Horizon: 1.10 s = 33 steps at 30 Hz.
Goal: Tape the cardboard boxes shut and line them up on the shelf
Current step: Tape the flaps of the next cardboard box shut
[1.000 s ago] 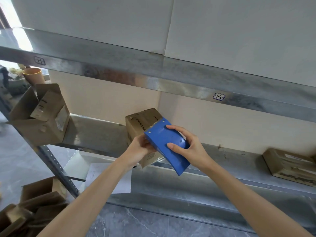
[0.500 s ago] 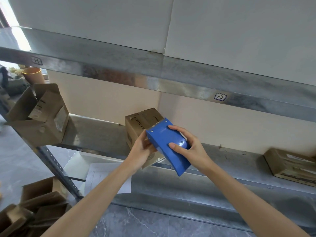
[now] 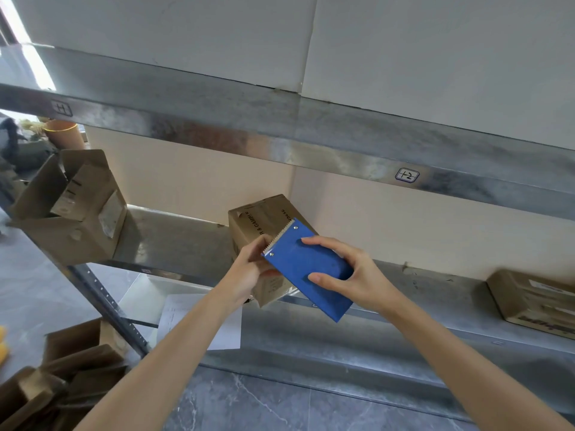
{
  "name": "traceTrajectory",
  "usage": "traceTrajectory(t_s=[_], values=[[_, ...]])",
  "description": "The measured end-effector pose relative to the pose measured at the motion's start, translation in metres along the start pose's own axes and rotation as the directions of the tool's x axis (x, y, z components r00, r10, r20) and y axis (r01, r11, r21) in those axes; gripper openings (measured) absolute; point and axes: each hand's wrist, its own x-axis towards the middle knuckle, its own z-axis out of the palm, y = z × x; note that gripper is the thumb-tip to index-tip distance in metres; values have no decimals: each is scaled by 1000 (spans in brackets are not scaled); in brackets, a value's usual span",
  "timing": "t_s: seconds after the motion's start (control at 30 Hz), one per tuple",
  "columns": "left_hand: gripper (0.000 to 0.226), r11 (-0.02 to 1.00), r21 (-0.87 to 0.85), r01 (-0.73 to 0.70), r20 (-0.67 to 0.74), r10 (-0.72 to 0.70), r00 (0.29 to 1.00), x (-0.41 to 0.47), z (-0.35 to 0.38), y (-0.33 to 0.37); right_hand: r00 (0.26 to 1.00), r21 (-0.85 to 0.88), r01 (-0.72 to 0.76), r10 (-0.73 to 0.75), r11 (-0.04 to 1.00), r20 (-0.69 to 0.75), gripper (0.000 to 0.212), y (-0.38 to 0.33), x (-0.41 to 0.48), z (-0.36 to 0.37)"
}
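Comparing with a second ago, I see the dispenser [image 3: 308, 269] has tipped back, its toothed edge now showing against the box [image 3: 264, 216]; I judge a strip is ready to cut. My right hand [image 3: 357, 275] curls round the dispenser and my left hand [image 3: 245, 275] grips the box's near end. The box sits tilted at the shelf [image 3: 174, 237] front edge, its long axis rising toward the back wall.

Left hand [image 3: 245, 275] and right hand [image 3: 357, 275] bare — forearms [image 3: 174, 353] slender, sleeveless.

The shelf [image 3: 174, 241] holds three: open cardboard box [image 3: 71, 225] at nine o'clock, middle cardboard box [image 3: 261, 219], closed cardboard box [image 3: 535, 300] at three o'clock. One blue tape dispenser [image 3: 308, 269].
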Motion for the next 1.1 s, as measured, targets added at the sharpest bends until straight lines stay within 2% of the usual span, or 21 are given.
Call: traceTrajectory(t_s=[0.07,0.23,0.33,0.53,0.77,1.0,1.1], values=[[15,999,15,-38,-4,38,999,4,-1,1,999,-77,34,-33,996,19,45,-3,3,-4],[18,996,-19,-92,-29,92,995,14,-17,8,992,-206,94,-74,974,103,44,-1,3,-11],[15,993,27,-116,-21,117,993,14,-21,9,984,-288,132,-90,948,155,48,1,6,-12],[19,981,150,-124,80,113,990,10,-24,11,973,-557,199,-93,806,214,49,1,12,-16],[13,972,205,-114,49,106,993,11,-25,11,967,-619,201,-52,759,250,49,-1,16,-16],[11,876,449,-175,-4,197,980,17,-30,2,959,-657,179,20,732,283,54,13,18,-17],[10,880,444,-165,-54,210,976,18,-27,0,957,-646,175,27,743,290,54,11,18,-19]])
